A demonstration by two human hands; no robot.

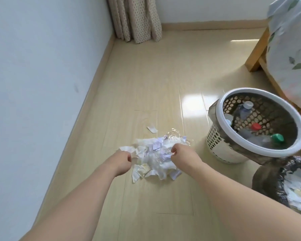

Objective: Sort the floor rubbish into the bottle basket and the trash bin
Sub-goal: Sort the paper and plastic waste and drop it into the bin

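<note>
Lying on the pale wood-pattern floor (146, 80), the rubbish heap (155, 157) is a loose mound of torn white and lilac paper scraps, crumpled tissue and a sheet of clear plastic film at its far edge; head view, the only view. One stray white scrap (152, 129) lies apart, just beyond the heap. The left hand (122, 161) sits at the heap's left edge with fingers curled, apparently pinching paper, though what it holds cannot be told. The right hand (179, 154) is on the heap's right side, fingers curled into the scraps and grasping them. Right of the heap stands the bottle basket (215, 138), a white perforated basket with a dark liner, holding clear bottles with red and green caps. Nearer than the basket, right of the heap, the trash bin (268, 176) has a dark bag with paper scraps inside.
</note>
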